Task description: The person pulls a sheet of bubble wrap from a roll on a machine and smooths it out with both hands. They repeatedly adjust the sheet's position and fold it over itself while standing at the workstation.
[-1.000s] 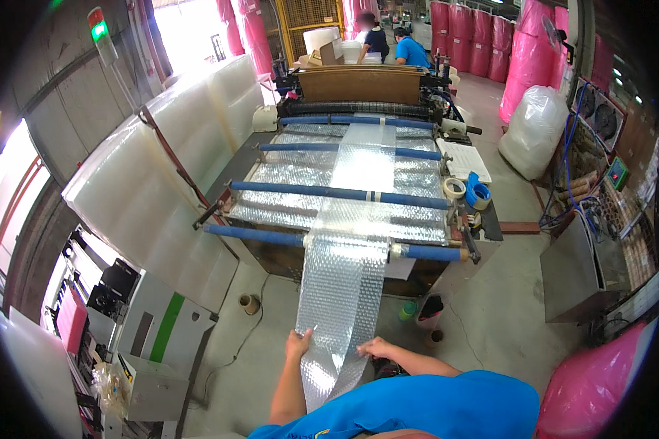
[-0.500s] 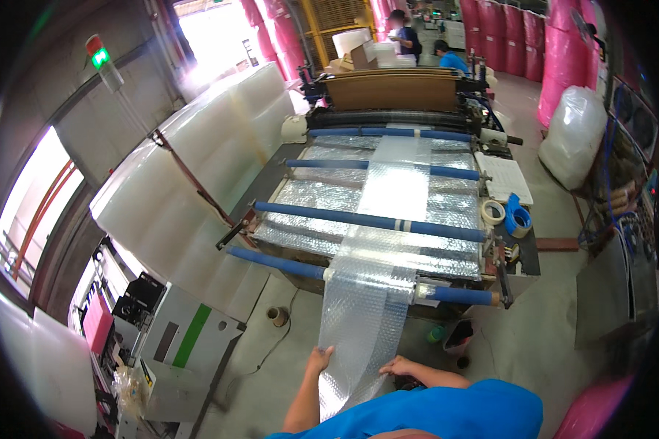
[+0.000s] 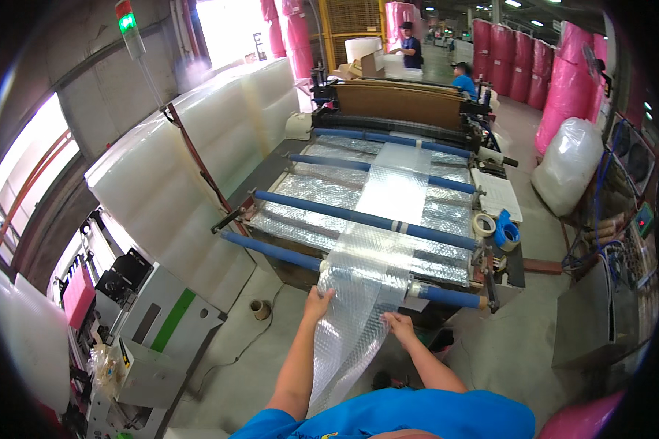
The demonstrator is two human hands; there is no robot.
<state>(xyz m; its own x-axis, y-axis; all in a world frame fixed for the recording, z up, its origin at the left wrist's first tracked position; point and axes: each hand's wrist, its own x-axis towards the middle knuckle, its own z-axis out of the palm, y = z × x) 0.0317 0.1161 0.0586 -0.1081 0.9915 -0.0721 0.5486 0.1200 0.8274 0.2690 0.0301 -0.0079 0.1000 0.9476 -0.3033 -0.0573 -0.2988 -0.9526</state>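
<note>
A long strip of clear bubble wrap (image 3: pixel 355 304) runs over the blue rollers and hangs down in front of me. My left hand (image 3: pixel 318 303) grips its left edge just below the front roller (image 3: pixel 447 294), the thumb on top. On the right edge, a little lower, my right hand (image 3: pixel 399 327) pinches the film between thumb and fingers. Between my hands the strip is spread wide, and it narrows toward my body. Behind the front roller, silvery bubble sheet (image 3: pixel 300 196) lies on the machine bed under more blue rollers.
Tape rolls (image 3: pixel 483 224) and a blue tape roll (image 3: pixel 506 233) sit at the bed's right side near a paper sheet (image 3: pixel 496 194). Large white rolls (image 3: pixel 176 175) line the left. A grey machine (image 3: pixel 170 322) stands at lower left. Two people work beyond the machine.
Both my hands have moved up and forward along the strip, nearer the front roller. My view has shifted slightly.
</note>
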